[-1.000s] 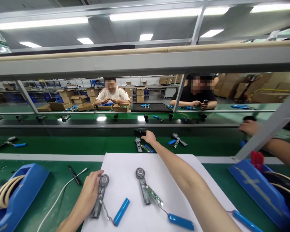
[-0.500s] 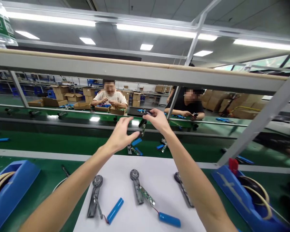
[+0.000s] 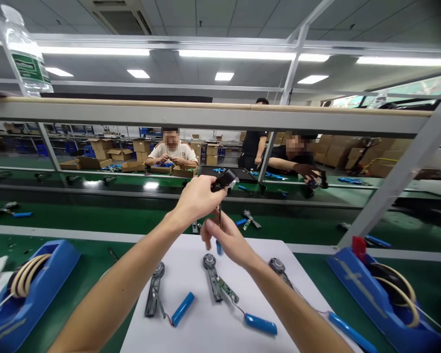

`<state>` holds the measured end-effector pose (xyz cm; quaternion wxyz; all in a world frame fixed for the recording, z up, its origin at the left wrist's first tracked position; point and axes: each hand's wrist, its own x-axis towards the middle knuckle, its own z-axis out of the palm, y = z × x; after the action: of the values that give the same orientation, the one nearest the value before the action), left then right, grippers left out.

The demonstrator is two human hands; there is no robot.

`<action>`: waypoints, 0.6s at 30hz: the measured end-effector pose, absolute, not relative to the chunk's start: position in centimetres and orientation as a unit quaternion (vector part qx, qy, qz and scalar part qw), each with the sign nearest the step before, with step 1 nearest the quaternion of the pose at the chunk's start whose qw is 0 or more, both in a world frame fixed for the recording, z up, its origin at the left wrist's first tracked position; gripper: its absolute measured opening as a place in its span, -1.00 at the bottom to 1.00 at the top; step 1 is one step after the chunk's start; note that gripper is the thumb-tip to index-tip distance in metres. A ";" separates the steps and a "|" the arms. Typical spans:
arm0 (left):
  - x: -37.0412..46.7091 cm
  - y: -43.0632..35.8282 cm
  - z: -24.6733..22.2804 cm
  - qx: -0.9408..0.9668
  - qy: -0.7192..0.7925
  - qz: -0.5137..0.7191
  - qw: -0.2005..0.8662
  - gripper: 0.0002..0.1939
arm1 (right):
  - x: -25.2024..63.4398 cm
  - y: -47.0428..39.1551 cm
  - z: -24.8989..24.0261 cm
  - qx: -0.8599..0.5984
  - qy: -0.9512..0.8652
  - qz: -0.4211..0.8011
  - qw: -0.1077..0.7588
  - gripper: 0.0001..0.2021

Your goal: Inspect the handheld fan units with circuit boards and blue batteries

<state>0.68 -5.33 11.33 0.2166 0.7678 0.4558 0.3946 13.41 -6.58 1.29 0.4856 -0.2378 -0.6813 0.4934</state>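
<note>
My left hand [image 3: 198, 197] is closed around a black handle-shaped housing [image 3: 223, 181], held above the back of the white sheet [image 3: 185, 338]. Just below it, my right hand [image 3: 231, 239] has its fingers curled at a thin circuit board [image 3: 220, 214], seen edge-on. Beneath those fingers hangs a blue battery [image 3: 219, 247], partly hidden. On the sheet lie several grey housings with round heads: a left one [image 3: 152, 294], a middle one [image 3: 212, 279] with a green circuit board [image 3: 228, 289] and a wired blue battery [image 3: 260, 324], and a right one [image 3: 279, 268] partly behind my right forearm.
Blue tape dispensers [image 3: 64, 264] [image 3: 367, 289] flank the sheet. A metal shelf beam [image 3: 139, 112] crosses ahead, bearing a water bottle [image 3: 29, 63]. Beyond the green bench [image 3: 95, 211] runs a dark conveyor [image 3: 161, 189]. Several people are across it, one reaching over parts.
The black housing has passed from my right hand to my left. My right hand has dropped below it, to the board and battery. The view has tilted up a little.
</note>
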 end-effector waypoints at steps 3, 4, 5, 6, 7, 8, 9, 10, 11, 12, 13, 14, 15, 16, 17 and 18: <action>0.2 -5.5 11.7 0.750 0.468 0.387 0.263 -0.74 | 12.6 -6.9 0.9 -0.264 -0.636 0.453 0.567 -0.61; -0.1 -5.4 11.8 0.747 0.457 0.380 0.296 -0.74 | 12.6 -6.8 1.0 -0.264 -0.617 0.452 0.588 -0.62; -0.5 -5.3 11.7 0.745 0.439 0.371 0.339 -0.74 | 12.7 -6.7 1.1 -0.264 -0.601 0.455 0.602 -0.62; -0.9 -5.2 11.7 0.742 0.414 0.357 0.387 -0.71 | 13.0 -6.7 1.2 -0.265 -0.590 0.454 0.613 -0.62; -1.3 -5.2 11.5 0.737 0.384 0.343 0.438 -0.68 | 13.2 -6.7 1.3 -0.269 -0.586 0.445 0.622 -0.63; -1.6 -5.2 11.3 0.729 0.350 0.329 0.488 -0.66 | 13.6 -6.8 1.3 -0.274 -0.589 0.429 0.628 -0.63; -2.0 -5.2 11.1 0.715 0.318 0.319 0.535 -0.64 | 13.9 -6.9 1.4 -0.279 -0.597 0.408 0.632 -0.65; -2.2 -5.2 10.9 0.698 0.292 0.310 0.575 -0.64 | 14.2 -7.0 1.4 -0.285 -0.607 0.385 0.634 -0.66; -2.4 -5.3 10.6 0.682 0.278 0.304 0.605 -0.65 | 14.5 -7.1 1.5 -0.293 -0.618 0.360 0.634 -0.67; -2.4 -5.3 10.4 0.669 0.270 0.301 0.624 -0.65 | 14.8 -7.1 1.5 -0.302 -0.632 0.332 0.633 -0.67; -2.5 -5.3 10.1 0.660 0.268 0.302 0.634 -0.66 | 15.0 -7.2 1.5 -0.311 -0.646 0.303 0.628 -0.67; -2.4 -5.3 9.9 0.657 0.270 0.304 0.635 -0.66 | 15.3 -7.2 1.6 -0.320 -0.660 0.274 0.622 -0.67; -2.3 -5.3 9.7 0.659 0.275 0.308 0.629 -0.66 | 15.6 -7.1 1.7 -0.328 -0.673 0.248 0.615 -0.67; -2.2 -5.3 9.5 0.663 0.281 0.313 0.619 -0.66 | 15.8 -7.1 1.8 -0.333 -0.684 0.228 0.607 -0.67; -2.1 -5.3 9.3 0.669 0.287 0.316 0.608 -0.67 | 16.0 -7.1 2.0 -0.338 -0.693 0.217 0.599 -0.67; -2.0 -5.3 9.1 0.676 0.293 0.320 0.595 -0.67 | 16.2 -7.1 2.1 -0.341 -0.700 0.214 0.590 -0.67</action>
<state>-2.00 -5.31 9.08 0.5951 0.6764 0.2933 0.3200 16.23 -7.07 2.09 0.5899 -0.3410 -0.7000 0.2139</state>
